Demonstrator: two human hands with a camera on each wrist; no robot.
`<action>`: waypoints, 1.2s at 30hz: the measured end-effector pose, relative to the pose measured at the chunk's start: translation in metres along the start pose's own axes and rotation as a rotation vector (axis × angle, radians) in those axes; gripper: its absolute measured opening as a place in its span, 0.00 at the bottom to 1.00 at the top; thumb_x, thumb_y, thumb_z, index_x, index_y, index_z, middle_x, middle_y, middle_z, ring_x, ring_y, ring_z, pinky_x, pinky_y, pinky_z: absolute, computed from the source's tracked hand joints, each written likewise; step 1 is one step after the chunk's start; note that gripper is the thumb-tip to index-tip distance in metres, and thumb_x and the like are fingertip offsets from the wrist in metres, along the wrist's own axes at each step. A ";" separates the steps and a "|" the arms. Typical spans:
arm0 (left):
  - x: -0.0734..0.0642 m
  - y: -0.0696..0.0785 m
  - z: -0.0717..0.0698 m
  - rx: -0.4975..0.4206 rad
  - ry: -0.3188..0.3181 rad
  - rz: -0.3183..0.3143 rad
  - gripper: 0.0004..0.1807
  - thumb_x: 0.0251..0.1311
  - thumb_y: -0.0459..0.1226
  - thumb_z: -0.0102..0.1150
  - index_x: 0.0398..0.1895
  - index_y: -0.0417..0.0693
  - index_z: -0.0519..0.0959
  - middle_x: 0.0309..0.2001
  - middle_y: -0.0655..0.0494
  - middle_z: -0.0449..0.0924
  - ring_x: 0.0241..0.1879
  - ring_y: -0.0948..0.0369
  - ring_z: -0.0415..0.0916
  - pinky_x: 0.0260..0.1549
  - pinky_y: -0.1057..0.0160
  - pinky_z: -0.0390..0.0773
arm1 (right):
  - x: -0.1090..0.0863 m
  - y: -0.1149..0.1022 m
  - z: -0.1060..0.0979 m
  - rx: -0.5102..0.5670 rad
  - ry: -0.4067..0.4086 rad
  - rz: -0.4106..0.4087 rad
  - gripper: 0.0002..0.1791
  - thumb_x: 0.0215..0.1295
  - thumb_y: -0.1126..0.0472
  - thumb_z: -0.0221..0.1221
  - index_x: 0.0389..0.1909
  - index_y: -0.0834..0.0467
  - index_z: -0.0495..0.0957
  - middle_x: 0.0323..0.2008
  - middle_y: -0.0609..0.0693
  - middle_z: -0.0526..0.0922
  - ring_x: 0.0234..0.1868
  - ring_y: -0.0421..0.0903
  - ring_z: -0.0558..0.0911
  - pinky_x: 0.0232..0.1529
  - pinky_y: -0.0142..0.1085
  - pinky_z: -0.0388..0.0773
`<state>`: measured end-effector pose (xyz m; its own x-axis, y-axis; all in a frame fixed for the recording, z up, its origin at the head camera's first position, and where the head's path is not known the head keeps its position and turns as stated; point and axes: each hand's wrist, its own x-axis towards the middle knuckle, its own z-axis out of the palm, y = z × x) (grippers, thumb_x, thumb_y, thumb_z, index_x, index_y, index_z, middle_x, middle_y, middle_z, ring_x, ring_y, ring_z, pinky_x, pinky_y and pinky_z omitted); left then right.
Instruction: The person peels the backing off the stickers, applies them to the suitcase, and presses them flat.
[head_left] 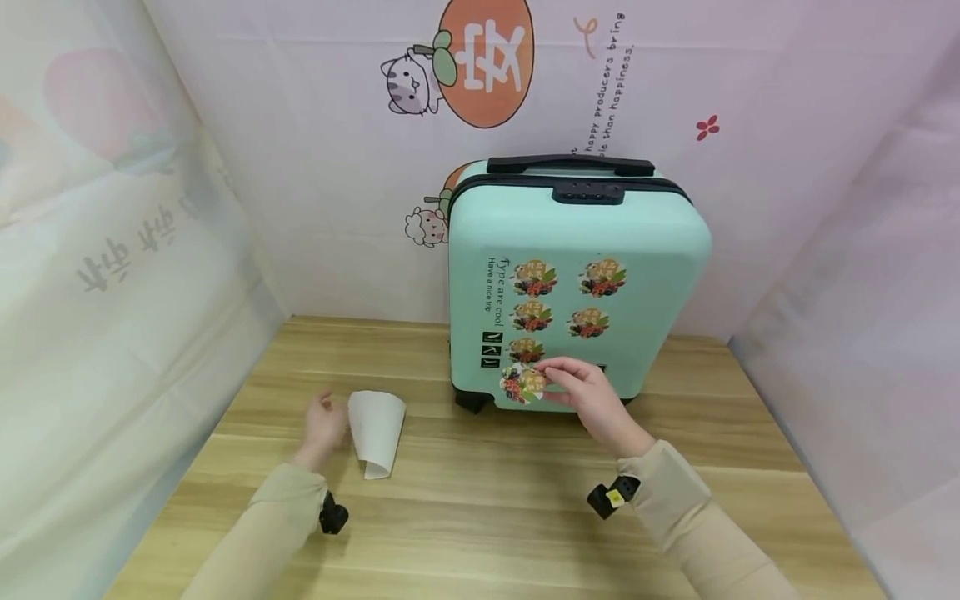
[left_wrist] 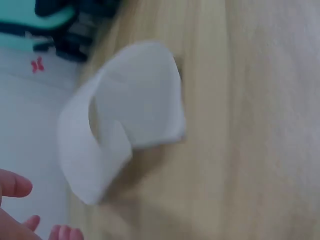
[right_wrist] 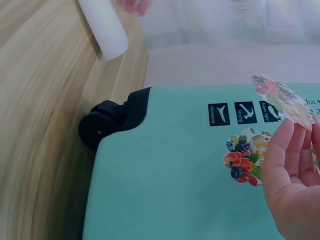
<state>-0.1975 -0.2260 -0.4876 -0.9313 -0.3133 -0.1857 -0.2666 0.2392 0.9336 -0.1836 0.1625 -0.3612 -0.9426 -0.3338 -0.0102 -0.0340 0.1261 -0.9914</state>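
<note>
My right hand pinches a round fruit-print sticker by its edge, in front of the lower part of a mint-green suitcase. In the right wrist view the held sticker tilts away from the suitcase face. Several matching stickers are on that face, in two columns. At the left, my left hand is just beside a curled white sheet of paper on the table. Its fingers are loosely bent with nothing between them, apart from the paper in the left wrist view.
The suitcase stands upright on the wooden table, close to the printed back cloth. A black wheel shows at its lower left corner, and a black handle tops it. Cloth walls close off both sides.
</note>
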 end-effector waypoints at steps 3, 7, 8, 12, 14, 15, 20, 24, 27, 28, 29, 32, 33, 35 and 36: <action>-0.019 0.032 0.011 -0.008 -0.003 0.135 0.27 0.64 0.29 0.44 0.66 0.29 0.57 0.65 0.29 0.57 0.66 0.39 0.56 0.66 0.45 0.61 | 0.002 -0.004 -0.001 -0.016 -0.004 0.007 0.25 0.75 0.51 0.43 0.57 0.68 0.71 0.57 0.59 0.73 0.51 0.39 0.76 0.54 0.40 0.78; -0.043 0.077 0.036 -0.050 -0.073 0.354 0.20 0.62 0.25 0.48 0.57 0.27 0.67 0.57 0.31 0.69 0.59 0.41 0.67 0.62 0.49 0.67 | 0.003 -0.007 -0.003 -0.034 -0.003 -0.012 0.28 0.75 0.49 0.41 0.57 0.70 0.71 0.58 0.63 0.72 0.48 0.39 0.78 0.52 0.38 0.79; -0.048 0.085 0.042 -0.047 -0.094 0.404 0.18 0.62 0.25 0.50 0.55 0.28 0.69 0.55 0.32 0.72 0.57 0.42 0.70 0.61 0.50 0.70 | 0.002 -0.008 -0.004 -0.037 0.000 -0.015 0.29 0.75 0.48 0.41 0.57 0.70 0.71 0.58 0.63 0.72 0.47 0.39 0.78 0.52 0.38 0.79; -0.065 0.106 0.065 -0.053 -0.207 0.548 0.14 0.61 0.24 0.53 0.50 0.29 0.74 0.49 0.36 0.77 0.52 0.44 0.75 0.55 0.51 0.75 | 0.002 -0.008 -0.003 -0.058 -0.006 -0.020 0.30 0.74 0.46 0.43 0.56 0.70 0.72 0.57 0.62 0.74 0.45 0.39 0.79 0.51 0.38 0.80; -0.071 0.111 0.075 -0.052 -0.254 0.591 0.14 0.60 0.25 0.55 0.49 0.31 0.75 0.49 0.38 0.78 0.51 0.45 0.75 0.53 0.51 0.76 | 0.002 -0.007 -0.002 -0.076 -0.020 -0.019 0.28 0.74 0.48 0.42 0.55 0.69 0.73 0.55 0.62 0.75 0.45 0.39 0.79 0.51 0.39 0.80; -0.074 0.113 0.080 -0.046 -0.276 0.609 0.14 0.60 0.25 0.55 0.49 0.31 0.76 0.49 0.39 0.78 0.51 0.46 0.75 0.53 0.51 0.76 | 0.002 -0.007 -0.001 -0.081 -0.030 -0.019 0.28 0.75 0.48 0.42 0.55 0.69 0.73 0.55 0.62 0.76 0.45 0.40 0.79 0.51 0.40 0.80; -0.081 0.121 0.101 -0.023 -0.374 0.699 0.16 0.60 0.27 0.57 0.52 0.33 0.75 0.51 0.42 0.76 0.52 0.48 0.75 0.53 0.48 0.75 | 0.002 -0.007 0.003 -0.094 -0.107 -0.006 0.28 0.75 0.48 0.42 0.61 0.67 0.64 0.50 0.64 0.79 0.44 0.45 0.81 0.49 0.44 0.80; -0.086 0.124 0.110 0.037 -0.453 0.738 0.17 0.61 0.30 0.58 0.53 0.36 0.76 0.50 0.43 0.77 0.52 0.49 0.75 0.53 0.49 0.76 | 0.002 -0.007 0.007 -0.099 -0.160 -0.006 0.28 0.75 0.48 0.42 0.63 0.67 0.59 0.48 0.66 0.79 0.45 0.48 0.81 0.50 0.47 0.80; -0.089 0.125 0.112 0.068 -0.475 0.733 0.15 0.61 0.31 0.59 0.51 0.39 0.77 0.48 0.45 0.78 0.51 0.50 0.76 0.53 0.49 0.76 | 0.002 -0.006 0.009 -0.100 -0.175 -0.008 0.28 0.74 0.48 0.43 0.63 0.67 0.60 0.48 0.66 0.79 0.45 0.49 0.81 0.50 0.48 0.80; -0.089 0.125 0.113 0.072 -0.474 0.729 0.15 0.60 0.31 0.59 0.51 0.40 0.78 0.48 0.45 0.78 0.50 0.51 0.76 0.53 0.49 0.76 | 0.001 -0.006 0.010 -0.104 -0.177 -0.010 0.28 0.74 0.48 0.43 0.63 0.66 0.60 0.48 0.65 0.79 0.45 0.48 0.81 0.49 0.47 0.80; -0.090 0.125 0.113 0.078 -0.468 0.727 0.14 0.60 0.31 0.59 0.50 0.40 0.78 0.47 0.46 0.78 0.49 0.51 0.77 0.52 0.50 0.77 | 0.001 -0.006 0.010 -0.110 -0.180 -0.016 0.29 0.74 0.48 0.43 0.63 0.66 0.60 0.48 0.65 0.79 0.45 0.48 0.81 0.49 0.46 0.80; -0.091 0.125 0.113 0.103 -0.460 0.731 0.11 0.59 0.31 0.60 0.46 0.41 0.80 0.44 0.47 0.79 0.44 0.53 0.79 0.48 0.54 0.79 | 0.000 -0.006 0.012 -0.127 -0.187 -0.027 0.28 0.74 0.48 0.45 0.62 0.65 0.62 0.47 0.65 0.79 0.46 0.49 0.81 0.48 0.45 0.81; -0.091 0.125 0.113 0.113 -0.460 0.735 0.10 0.59 0.31 0.60 0.44 0.41 0.81 0.43 0.47 0.80 0.43 0.54 0.79 0.46 0.56 0.80 | 0.000 -0.007 0.012 -0.130 -0.187 -0.025 0.27 0.74 0.48 0.45 0.62 0.65 0.63 0.47 0.65 0.79 0.46 0.49 0.81 0.48 0.45 0.81; -0.092 0.125 0.114 0.132 -0.464 0.743 0.07 0.59 0.31 0.61 0.40 0.41 0.82 0.39 0.48 0.80 0.39 0.56 0.79 0.42 0.60 0.81 | 0.000 -0.007 0.013 -0.137 -0.190 -0.023 0.26 0.74 0.49 0.45 0.61 0.65 0.63 0.47 0.65 0.79 0.47 0.50 0.80 0.48 0.44 0.81; -0.092 0.124 0.114 0.136 -0.469 0.744 0.06 0.58 0.31 0.61 0.39 0.41 0.82 0.38 0.49 0.80 0.37 0.57 0.78 0.40 0.61 0.81 | 0.000 -0.006 0.014 -0.136 -0.190 -0.018 0.25 0.74 0.50 0.45 0.61 0.65 0.63 0.48 0.65 0.79 0.47 0.50 0.80 0.48 0.44 0.81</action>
<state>-0.1731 -0.0629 -0.3892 -0.8727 0.3684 0.3205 0.4489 0.3471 0.8234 -0.1785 0.1490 -0.3566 -0.8623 -0.5055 -0.0301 -0.1066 0.2394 -0.9651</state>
